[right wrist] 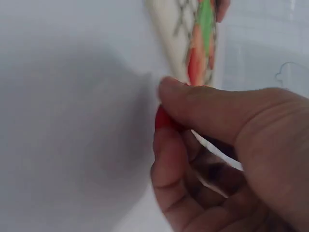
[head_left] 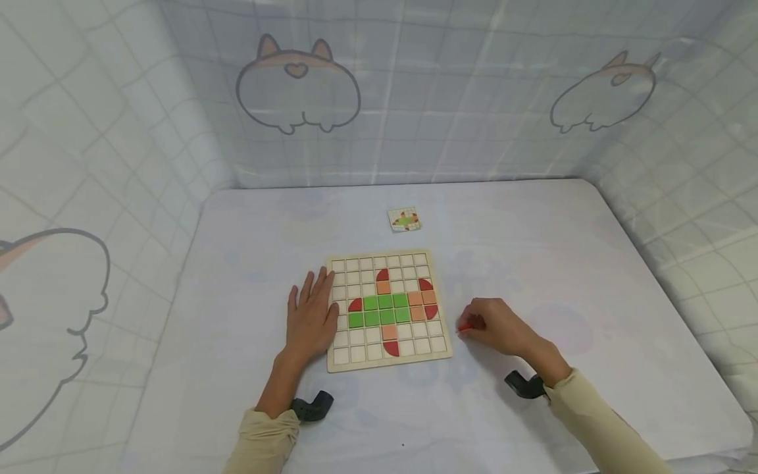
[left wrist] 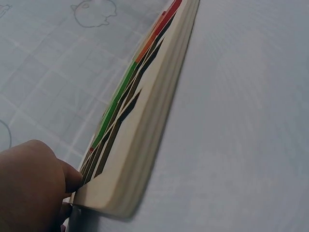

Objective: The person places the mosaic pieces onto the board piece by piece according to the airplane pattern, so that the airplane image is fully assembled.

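A square wooden grid board (head_left: 358,355) lies on the white table. Green squares (head_left: 386,309), orange squares (head_left: 416,305) and several red quarter-round pieces (head_left: 391,347) fill some of its cells. My left hand (head_left: 310,321) rests along the board's left edge, fingers extended and thumb touching the frame. Right of the board, my right hand (head_left: 496,326) pinches a small red piece (right wrist: 165,119) between thumb and forefinger, a little above the table. The fingers cover most of that piece, so its full shape is hidden.
Behind the board lies a small pattern card (head_left: 404,220) with a green, red and orange picture. Black wrist mounts (head_left: 312,406) sit on both wrists. Pale curtains with animal drawings (head_left: 298,89) stand along the table's back and sides.
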`<state>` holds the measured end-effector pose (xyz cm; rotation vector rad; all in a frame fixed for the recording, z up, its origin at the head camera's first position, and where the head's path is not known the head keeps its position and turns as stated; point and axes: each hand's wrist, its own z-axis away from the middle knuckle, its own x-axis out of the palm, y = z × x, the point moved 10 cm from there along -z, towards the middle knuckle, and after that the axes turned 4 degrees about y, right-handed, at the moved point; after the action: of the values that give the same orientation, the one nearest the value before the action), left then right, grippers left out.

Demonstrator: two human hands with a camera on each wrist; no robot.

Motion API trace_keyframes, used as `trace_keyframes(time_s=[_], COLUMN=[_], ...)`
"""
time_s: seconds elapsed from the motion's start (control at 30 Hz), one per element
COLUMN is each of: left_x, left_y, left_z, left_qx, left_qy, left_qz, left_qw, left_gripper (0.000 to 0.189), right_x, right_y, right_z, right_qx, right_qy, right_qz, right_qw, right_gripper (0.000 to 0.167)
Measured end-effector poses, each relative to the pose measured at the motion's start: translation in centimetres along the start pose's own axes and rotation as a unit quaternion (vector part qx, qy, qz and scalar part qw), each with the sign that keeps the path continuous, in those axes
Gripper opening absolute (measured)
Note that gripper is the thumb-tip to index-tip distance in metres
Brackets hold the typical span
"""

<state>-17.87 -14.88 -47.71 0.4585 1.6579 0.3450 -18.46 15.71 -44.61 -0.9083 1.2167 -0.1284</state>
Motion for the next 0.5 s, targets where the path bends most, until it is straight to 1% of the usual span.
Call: trace_keyframes(time_s=[0.07,0.17,0.27,0.37,0.4,0.5], left_x=[-0.2,-0.5,-0.9,-1.2,-1.3,-1.4], left_y=[-0.1,-0.1,0.0,0.0,0.0,0.0], left_z=[0.0,0.0,0.1,0.1,0.1,0.1], left_qx=[-0.001,0.002,0.009,0.015,0.016,0.018], left_qy=[0.003,0.007,0.012,0.017,0.018,0.018], left_qz=[0.001,0.005,0.016,0.029,0.034,0.04], left_qw=[1.0,1.0,0.9998,0.9993,0.9991,0.9989], left_gripper=[0.059,0.058,0.056,0.054,0.054,0.054], right_x=[-0.2,0.1,1.2,2.5,2.9,4.1], right_y=[-1.3,-3.7,-6.3,-8.6,-9.3,-10.9], right_z=[-0.9,-2.7,-4.7,-6.7,-7.3,-9.0], right_qx=[-0.017,-0.046,-0.086,-0.12,-0.128,-0.139], right_qy=[0.016,0.023,0.015,0.009,0.007,0.005], right_qz=[-0.01,-0.042,-0.079,-0.114,-0.124,-0.128], right_qw=[0.9997,0.9978,0.9931,0.9862,0.984,0.982], right_gripper=[0.016,0.016,0.019,0.014,0.012,0.009])
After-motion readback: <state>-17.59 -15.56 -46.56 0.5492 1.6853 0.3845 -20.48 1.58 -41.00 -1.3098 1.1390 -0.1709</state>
